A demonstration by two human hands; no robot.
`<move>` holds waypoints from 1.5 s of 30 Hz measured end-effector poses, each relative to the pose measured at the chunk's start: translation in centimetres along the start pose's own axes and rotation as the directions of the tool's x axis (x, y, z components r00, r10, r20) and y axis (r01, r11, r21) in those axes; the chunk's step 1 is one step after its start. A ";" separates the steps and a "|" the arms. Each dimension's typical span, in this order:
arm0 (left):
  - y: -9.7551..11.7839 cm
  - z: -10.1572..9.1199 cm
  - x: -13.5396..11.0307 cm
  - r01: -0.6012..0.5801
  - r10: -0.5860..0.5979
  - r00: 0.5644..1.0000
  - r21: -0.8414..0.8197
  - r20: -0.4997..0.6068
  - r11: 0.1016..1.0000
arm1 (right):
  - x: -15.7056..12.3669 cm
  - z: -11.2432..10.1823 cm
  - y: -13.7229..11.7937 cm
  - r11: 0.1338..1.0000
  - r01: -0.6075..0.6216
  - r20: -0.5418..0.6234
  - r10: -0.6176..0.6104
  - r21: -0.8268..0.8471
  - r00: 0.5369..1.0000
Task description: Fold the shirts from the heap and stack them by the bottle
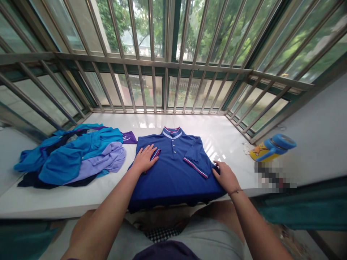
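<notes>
A blue polo shirt [168, 173] lies front side up on the white ledge, its collar pointing to the window and its lower hem hanging over the front edge. Red and white stripes trim the collar and sleeve cuffs. My left hand [145, 159] rests flat on the shirt's left sleeve, fingers spread and holding nothing. At the shirt's right side, below the other sleeve, my right hand [223, 177] has a dark bit of the side edge between thumb and fingers. Some of its fingers are hidden.
A heap of blue, lilac and dark clothes [73, 155] lies to the left, with a purple cloth piece [129, 137] beside it. On the right stands a blue and yellow flask [273, 147] near a blurred-out patch. Metal window bars [162, 65] enclose the ledge [108, 195].
</notes>
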State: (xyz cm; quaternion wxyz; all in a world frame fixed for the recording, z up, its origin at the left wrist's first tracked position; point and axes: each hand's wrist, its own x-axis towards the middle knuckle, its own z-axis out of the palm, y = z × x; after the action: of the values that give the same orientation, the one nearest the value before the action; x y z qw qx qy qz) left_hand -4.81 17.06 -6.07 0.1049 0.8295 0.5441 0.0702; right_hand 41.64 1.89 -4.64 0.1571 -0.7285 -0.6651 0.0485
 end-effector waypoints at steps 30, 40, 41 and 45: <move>0.1 -0.1 0.0 0.005 -0.005 1.000 -0.016 0.002 1.000 | 15.7 5.5 -6.0 0.985 -0.063 0.210 0.096 -0.158 0.973; 0.5 0.4 2.2 0.176 -0.181 0.981 -0.066 -0.073 0.982 | 15.5 5.7 -6.3 0.978 -0.104 0.206 0.142 -0.183 0.968; 0.4 0.1 2.8 0.181 -0.187 0.978 -0.070 -0.091 0.981 | 15.5 5.7 -6.4 0.977 -0.104 0.210 0.144 -0.187 0.967; -1.1 -1.1 5.1 0.197 -0.196 0.976 -0.003 -0.093 0.980 | 15.2 5.6 -6.6 0.973 -0.109 0.224 0.155 -0.203 0.962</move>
State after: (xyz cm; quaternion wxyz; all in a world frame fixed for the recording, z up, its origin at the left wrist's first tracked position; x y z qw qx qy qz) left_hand -4.01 22.32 -5.29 0.0833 0.7678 0.6279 0.0966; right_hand 35.48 18.19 -5.90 0.0028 -0.7719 -0.6304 0.0827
